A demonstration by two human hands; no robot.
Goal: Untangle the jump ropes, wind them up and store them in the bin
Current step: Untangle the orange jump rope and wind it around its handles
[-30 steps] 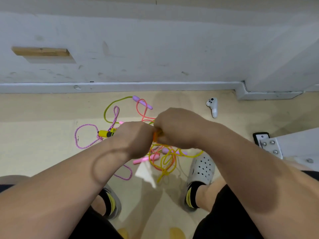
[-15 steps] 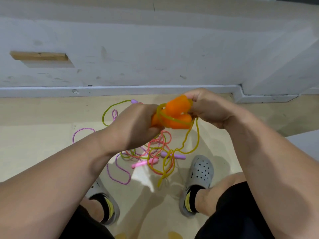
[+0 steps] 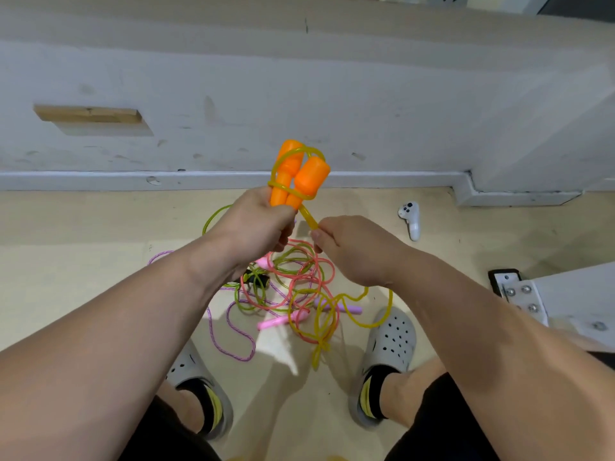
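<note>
My left hand [image 3: 256,224] grips two orange jump-rope handles [image 3: 298,176] held upright side by side, with a loop of their yellow cord [image 3: 349,311] wound around them. My right hand [image 3: 349,247] pinches that yellow cord just below the handles; the rest of the cord hangs down to the floor. On the floor below lies a tangle of pink rope [image 3: 299,284], green rope [image 3: 259,287] and purple rope [image 3: 233,341], with pink handles [image 3: 276,322] and a purple handle [image 3: 349,307]. No bin is in view.
A white game controller [image 3: 411,219] lies on the floor near the wall. The white wall and baseboard [image 3: 100,179] run behind the tangle. A white metal bracket with bolts [image 3: 522,294] juts in at right. My grey clogs [image 3: 394,341] flank the ropes.
Both hands have risen from the tangle. The orange handles now stand upright in my left hand, and my right hand has moved from the handles down to the yellow cord.
</note>
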